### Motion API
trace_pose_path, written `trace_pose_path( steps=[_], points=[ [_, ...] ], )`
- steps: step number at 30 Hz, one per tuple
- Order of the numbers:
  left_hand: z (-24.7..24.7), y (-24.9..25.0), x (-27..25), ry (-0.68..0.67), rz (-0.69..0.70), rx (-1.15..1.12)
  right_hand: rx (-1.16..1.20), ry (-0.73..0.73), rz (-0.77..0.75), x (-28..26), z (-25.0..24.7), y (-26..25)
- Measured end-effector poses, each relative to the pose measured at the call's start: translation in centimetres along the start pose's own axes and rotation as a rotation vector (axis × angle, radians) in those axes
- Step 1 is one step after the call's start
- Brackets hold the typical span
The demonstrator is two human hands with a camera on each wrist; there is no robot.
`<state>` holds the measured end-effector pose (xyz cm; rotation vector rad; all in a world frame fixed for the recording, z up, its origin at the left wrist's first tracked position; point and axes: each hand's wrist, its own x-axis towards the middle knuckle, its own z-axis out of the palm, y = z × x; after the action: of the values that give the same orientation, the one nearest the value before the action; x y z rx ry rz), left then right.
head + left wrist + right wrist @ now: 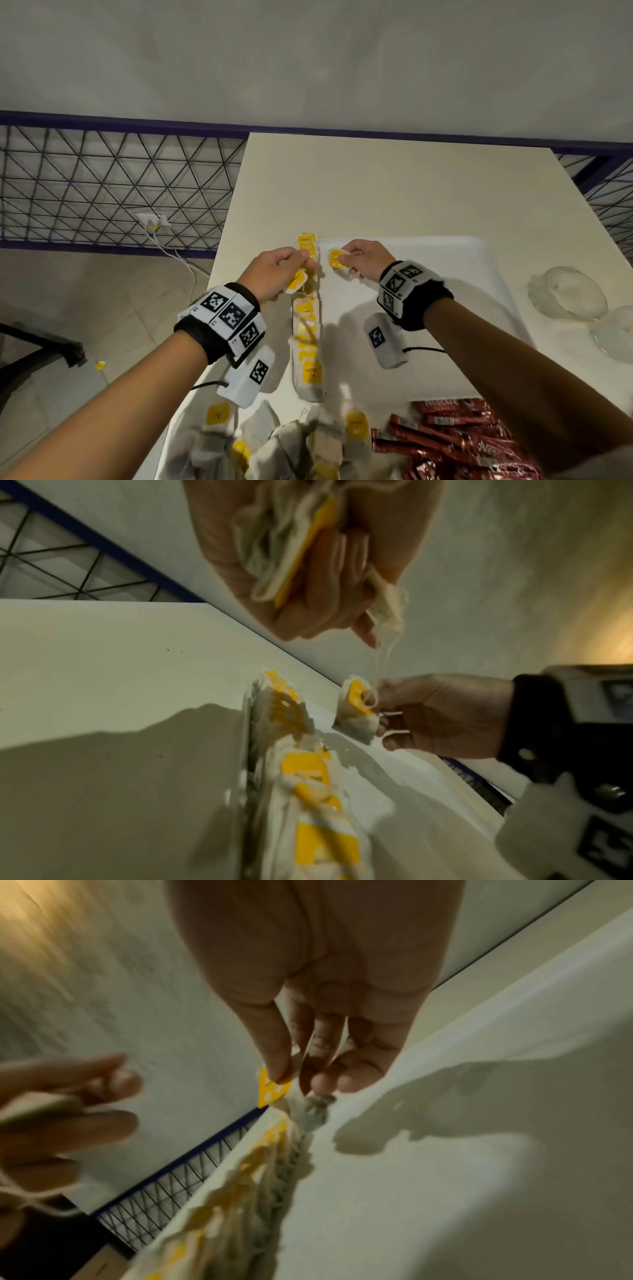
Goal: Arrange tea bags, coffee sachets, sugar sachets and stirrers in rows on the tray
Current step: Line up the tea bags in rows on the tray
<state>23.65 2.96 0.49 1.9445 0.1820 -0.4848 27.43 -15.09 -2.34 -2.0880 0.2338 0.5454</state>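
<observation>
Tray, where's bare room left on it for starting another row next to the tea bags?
The tray is bare right of the tea bag row across to its right rim, below the right hand. It is crowded along the left edge with that row, and near you with loose tea bags and red coffee sachets.

Tea bags (307, 329) along tray's (445, 267) left edge
</observation>
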Motion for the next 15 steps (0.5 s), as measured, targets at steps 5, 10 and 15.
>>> trace_pose_path(
  steps=[5,10,15],
  points=[
    [-1.4,-0.5,2.2,0.037,-0.155,-0.163,-0.193,-0.005,0.009,3.8,0.5,-0.8],
    [-2.1,-1.1,3.6,0.050,-0.234,-0.332,-0.295,0.055,-0.025,5.8,0.6,-2.0],
    [-2.4,-1.8,4.3,0.047,-0.257,-0.336,-0.396,0.070,-0.045,6.8,0.8,-2.0]
  ],
)
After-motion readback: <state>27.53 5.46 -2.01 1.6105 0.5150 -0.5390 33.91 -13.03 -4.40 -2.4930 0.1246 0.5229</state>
